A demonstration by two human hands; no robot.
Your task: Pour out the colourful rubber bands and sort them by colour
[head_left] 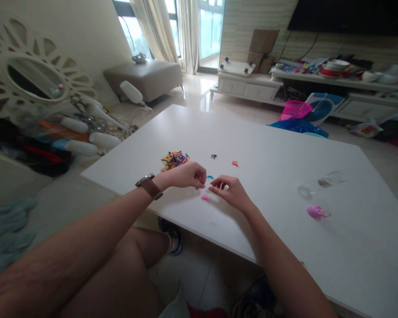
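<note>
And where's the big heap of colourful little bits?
In the head view, the colourful heap is a little left of centre on the white table, just past the left hand, with the black bits off to its right.

The smooth, glossy table [278,150] is plain white. The heap of small thin pieces [173,160] mixes yellow, pink, black, blue and orange. The small loose clusters are each one colour: a black cluster [214,156], an orange-red cluster [235,163], a blue cluster [210,177] and a pink cluster [204,198]. The rounded small object [315,212] is pinkish purple; the wristwatch strap [150,187], brown.
</note>
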